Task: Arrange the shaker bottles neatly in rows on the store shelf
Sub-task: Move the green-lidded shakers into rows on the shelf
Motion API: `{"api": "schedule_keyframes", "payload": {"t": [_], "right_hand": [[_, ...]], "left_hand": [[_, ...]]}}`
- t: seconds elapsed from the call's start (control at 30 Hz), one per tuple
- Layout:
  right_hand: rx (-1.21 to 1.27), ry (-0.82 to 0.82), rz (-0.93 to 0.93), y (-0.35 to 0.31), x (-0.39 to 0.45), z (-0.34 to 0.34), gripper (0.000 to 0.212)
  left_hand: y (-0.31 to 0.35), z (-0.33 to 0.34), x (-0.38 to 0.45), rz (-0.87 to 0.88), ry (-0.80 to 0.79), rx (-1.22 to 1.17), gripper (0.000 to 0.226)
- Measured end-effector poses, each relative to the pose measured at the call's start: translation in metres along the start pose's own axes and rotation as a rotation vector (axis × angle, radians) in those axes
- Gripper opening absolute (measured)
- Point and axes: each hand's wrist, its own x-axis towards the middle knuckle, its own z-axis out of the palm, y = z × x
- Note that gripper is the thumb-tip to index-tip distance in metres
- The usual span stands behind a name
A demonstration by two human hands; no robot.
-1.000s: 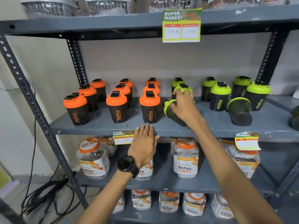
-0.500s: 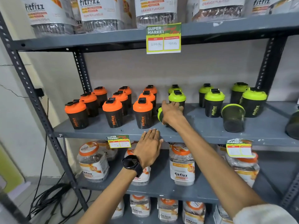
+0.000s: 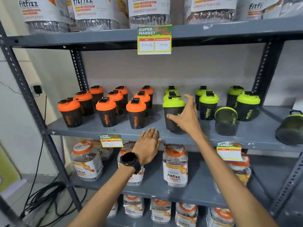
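Note:
On the grey middle shelf [image 3: 91, 128], several orange-lidded black shaker bottles [image 3: 106, 112] stand in rows on the left and green-lidded ones [image 3: 208, 105] on the right. A green-lidded shaker [image 3: 173, 110] stands upright at the front of the first green row. My right hand [image 3: 186, 117] is beside it, fingers spread, thumb touching its front. My left hand [image 3: 148, 145] lies flat on the shelf's front edge and holds nothing. One green-lidded shaker [image 3: 226, 121] lies on its side, bottom towards me. Another [image 3: 289, 128] lies at the far right.
Large Fitfizz jars [image 3: 175, 166] fill the shelf below and more stand on the top shelf [image 3: 229, 32]. Price tags [image 3: 154, 39] hang on the shelf edges. Upright steel posts [image 3: 32, 102] frame the rack. Black cables [image 3: 41, 195] lie on the floor at the left.
The green-lidded shaker that lay tilted under my right hand now stands upright at the front of its row, and my fingers have opened off it. My left hand has stayed on the shelf edge.

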Motion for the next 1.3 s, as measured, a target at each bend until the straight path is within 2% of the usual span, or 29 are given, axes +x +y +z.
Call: {"api": "schedule_keyframes", "payload": {"t": [0.07,0.23,0.43,0.67,0.73,0.9,1.0,1.1,1.2,1.3], "right_hand": [[0.005,0.051,-0.021,0.007,-0.003,0.003,0.097],[-0.052,0.122,-0.020,0.017,-0.008,0.019,0.089],[-0.186,0.182,0.001,0.017,-0.003,0.047,0.092],[-0.200,0.221,-0.023,0.020,-0.010,0.048,0.101],[-0.166,0.246,-0.057,0.021,-0.017,0.042,0.094],[-0.179,0.396,-0.132,0.036,-0.027,-0.006,0.051],[-0.220,0.504,-0.052,0.051,-0.013,-0.052,0.038],[-0.269,0.469,0.117,0.065,0.006,-0.097,0.039],[-0.289,0.331,0.346,0.081,0.025,-0.128,0.053],[-0.290,0.157,0.554,0.100,0.043,-0.145,0.081]], "left_hand": [[0.004,0.001,0.003,0.002,-0.003,0.007,0.055],[0.004,0.006,0.010,0.003,0.021,0.016,0.054],[0.002,0.007,0.008,0.017,0.051,0.015,0.053],[0.001,0.012,0.006,0.036,0.093,0.057,0.054],[0.003,0.011,0.006,0.029,0.100,0.068,0.054],[0.027,0.011,0.000,0.043,0.172,0.064,0.060],[0.049,0.017,0.001,0.082,0.179,0.040,0.058],[0.076,0.023,0.008,0.115,0.176,0.010,0.051],[0.102,0.028,0.018,0.163,0.181,-0.009,0.048],[0.124,0.031,0.032,0.181,0.163,-0.020,0.052]]}}
